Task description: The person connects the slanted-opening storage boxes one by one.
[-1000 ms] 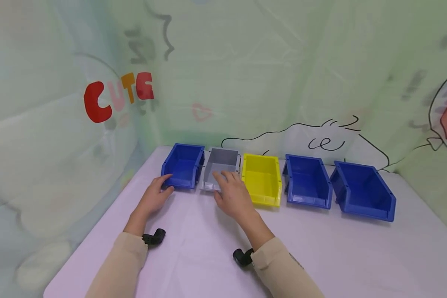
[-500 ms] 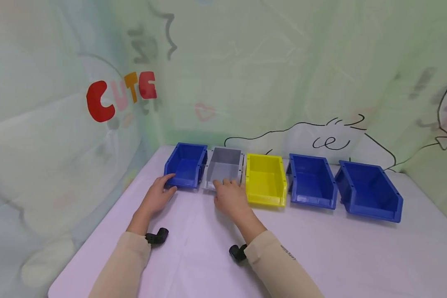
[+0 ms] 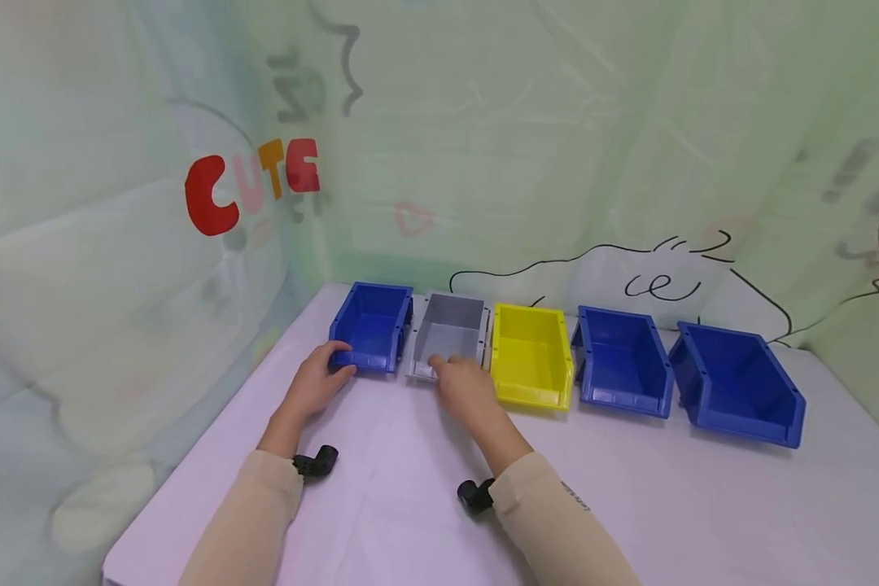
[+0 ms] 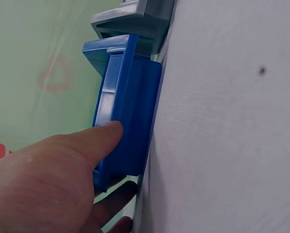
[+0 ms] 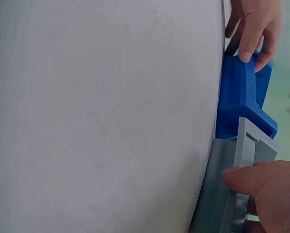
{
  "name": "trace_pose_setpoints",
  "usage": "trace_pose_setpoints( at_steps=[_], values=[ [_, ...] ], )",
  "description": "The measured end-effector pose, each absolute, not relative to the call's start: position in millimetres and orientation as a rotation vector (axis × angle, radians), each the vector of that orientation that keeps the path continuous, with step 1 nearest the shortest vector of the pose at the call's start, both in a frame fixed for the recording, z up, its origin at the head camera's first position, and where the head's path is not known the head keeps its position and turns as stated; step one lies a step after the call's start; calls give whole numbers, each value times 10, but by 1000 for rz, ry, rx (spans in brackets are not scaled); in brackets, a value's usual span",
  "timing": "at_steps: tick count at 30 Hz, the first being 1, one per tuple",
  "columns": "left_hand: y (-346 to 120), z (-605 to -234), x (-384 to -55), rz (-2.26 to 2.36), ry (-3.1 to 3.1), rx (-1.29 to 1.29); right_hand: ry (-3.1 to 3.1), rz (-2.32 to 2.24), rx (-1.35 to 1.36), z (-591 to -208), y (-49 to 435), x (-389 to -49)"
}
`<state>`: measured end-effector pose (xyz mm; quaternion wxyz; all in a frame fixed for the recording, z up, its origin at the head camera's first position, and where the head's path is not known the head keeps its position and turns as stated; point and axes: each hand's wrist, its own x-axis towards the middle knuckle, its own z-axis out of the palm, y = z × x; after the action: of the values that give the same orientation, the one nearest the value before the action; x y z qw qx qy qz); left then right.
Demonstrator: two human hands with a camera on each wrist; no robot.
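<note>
In the head view, my left hand (image 3: 313, 391) is at the front left corner of the leftmost blue storage bin (image 3: 373, 325). Its thumb lies against the front lip in the left wrist view, and the other fingers reach round the bin's side. My right hand (image 3: 469, 396) holds the front edge of the grey storage bin (image 3: 450, 325) just to the right. From the right wrist view, that thumb presses the outside of the lip while the fingers go over it, partly hidden. Both bins stand on the white-covered table.
A yellow bin (image 3: 531, 358) stands close to the right of the grey one. Farther right are a blue bin (image 3: 625, 362) and another blue bin (image 3: 740, 387), completing the row. A printed curtain (image 3: 527, 163) hangs behind the table (image 3: 381, 505).
My right hand's fingers, spread over the grey bin before, have drawn back and bent over its front edge. My left hand stays at the blue bin. The head view has shifted slightly.
</note>
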<state>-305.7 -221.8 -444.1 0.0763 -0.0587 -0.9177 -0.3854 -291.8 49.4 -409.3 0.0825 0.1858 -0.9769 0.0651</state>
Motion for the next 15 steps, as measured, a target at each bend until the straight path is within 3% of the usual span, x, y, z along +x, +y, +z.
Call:
trace_pose_setpoints(
  at_steps=[15],
  values=[
    [-2220,-4463,-3074,-1181,-2725,-157,-2758,305,653,-4042,558,-2978]
  ],
)
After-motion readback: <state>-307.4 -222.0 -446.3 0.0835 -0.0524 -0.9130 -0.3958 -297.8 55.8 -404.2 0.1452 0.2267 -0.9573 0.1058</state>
